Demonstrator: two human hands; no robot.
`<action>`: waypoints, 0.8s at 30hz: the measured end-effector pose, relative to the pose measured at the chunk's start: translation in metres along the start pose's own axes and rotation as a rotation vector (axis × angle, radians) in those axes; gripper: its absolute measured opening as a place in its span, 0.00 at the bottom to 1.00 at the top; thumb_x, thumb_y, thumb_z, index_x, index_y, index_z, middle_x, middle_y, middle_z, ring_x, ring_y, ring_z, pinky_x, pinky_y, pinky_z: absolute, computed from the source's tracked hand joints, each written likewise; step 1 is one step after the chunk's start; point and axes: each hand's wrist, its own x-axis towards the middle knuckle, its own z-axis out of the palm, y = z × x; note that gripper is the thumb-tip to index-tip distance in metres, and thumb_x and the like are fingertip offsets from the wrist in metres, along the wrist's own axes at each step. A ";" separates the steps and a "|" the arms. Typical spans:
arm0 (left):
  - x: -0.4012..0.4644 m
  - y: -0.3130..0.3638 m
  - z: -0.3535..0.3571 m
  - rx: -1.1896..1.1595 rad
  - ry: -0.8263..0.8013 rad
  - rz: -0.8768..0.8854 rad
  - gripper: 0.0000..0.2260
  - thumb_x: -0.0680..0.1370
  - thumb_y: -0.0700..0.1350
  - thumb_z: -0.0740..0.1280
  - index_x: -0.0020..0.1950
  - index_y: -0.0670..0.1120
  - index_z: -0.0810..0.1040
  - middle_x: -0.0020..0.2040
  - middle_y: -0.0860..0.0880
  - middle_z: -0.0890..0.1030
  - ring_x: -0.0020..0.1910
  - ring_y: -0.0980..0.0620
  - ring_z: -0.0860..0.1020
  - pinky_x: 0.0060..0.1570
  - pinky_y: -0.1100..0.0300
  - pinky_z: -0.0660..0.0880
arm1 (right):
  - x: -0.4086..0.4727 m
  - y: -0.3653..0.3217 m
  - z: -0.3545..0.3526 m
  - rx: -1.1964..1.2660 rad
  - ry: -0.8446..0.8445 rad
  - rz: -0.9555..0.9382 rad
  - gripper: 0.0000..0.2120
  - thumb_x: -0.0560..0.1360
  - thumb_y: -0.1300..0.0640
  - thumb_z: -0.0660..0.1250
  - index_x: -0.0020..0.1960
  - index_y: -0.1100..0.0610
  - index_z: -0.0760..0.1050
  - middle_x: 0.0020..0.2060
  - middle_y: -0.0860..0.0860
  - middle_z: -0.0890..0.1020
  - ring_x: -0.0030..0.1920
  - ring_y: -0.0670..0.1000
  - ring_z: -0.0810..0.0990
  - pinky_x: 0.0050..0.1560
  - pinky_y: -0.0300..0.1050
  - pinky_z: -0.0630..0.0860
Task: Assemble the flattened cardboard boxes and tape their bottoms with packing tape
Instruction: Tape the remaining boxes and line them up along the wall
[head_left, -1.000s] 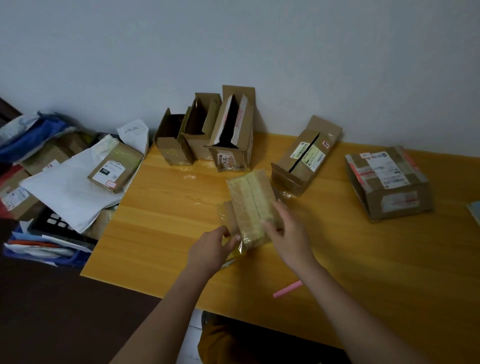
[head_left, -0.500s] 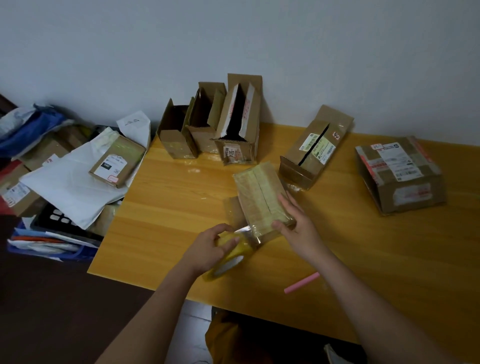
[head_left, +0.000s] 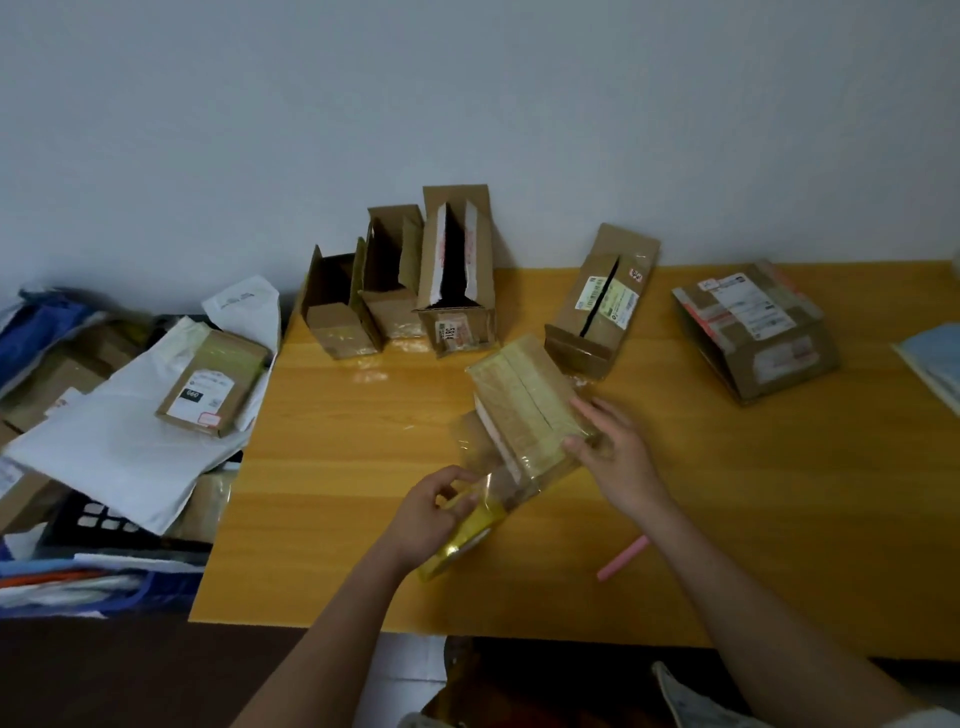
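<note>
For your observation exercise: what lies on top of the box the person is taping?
Shiny tape strips cover the box's upturned face, and the right hand rests at its near corner. A clear strip runs to the tape roll the left hand grips. The inside is hidden.

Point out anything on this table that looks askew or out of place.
Two boxes sit crooked: the split-top box leans tilted with a dark gap along its seam, and the labelled box rests tipped on an edge. A pink stick lies loose near the right forearm. Nothing looks spilled.
</note>
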 end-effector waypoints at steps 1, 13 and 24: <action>0.001 0.000 0.000 0.006 -0.012 0.019 0.05 0.79 0.47 0.67 0.55 0.52 0.78 0.51 0.45 0.75 0.41 0.53 0.73 0.36 0.68 0.70 | -0.007 0.001 -0.001 -0.007 0.086 0.010 0.21 0.77 0.46 0.66 0.70 0.40 0.69 0.70 0.45 0.67 0.71 0.48 0.62 0.70 0.52 0.64; 0.008 -0.002 -0.001 -0.095 -0.037 0.037 0.02 0.79 0.43 0.67 0.50 0.45 0.78 0.48 0.48 0.76 0.40 0.53 0.73 0.34 0.67 0.69 | -0.086 0.064 0.012 -0.957 -0.064 0.259 0.11 0.80 0.59 0.58 0.57 0.52 0.77 0.63 0.55 0.72 0.68 0.55 0.68 0.57 0.47 0.73; 0.005 -0.002 -0.002 -0.151 -0.030 0.062 0.08 0.82 0.43 0.62 0.48 0.41 0.77 0.44 0.50 0.75 0.40 0.53 0.71 0.33 0.71 0.67 | -0.093 0.040 0.014 -0.470 0.494 -0.052 0.08 0.73 0.59 0.67 0.41 0.55 0.67 0.31 0.50 0.69 0.28 0.51 0.66 0.28 0.42 0.61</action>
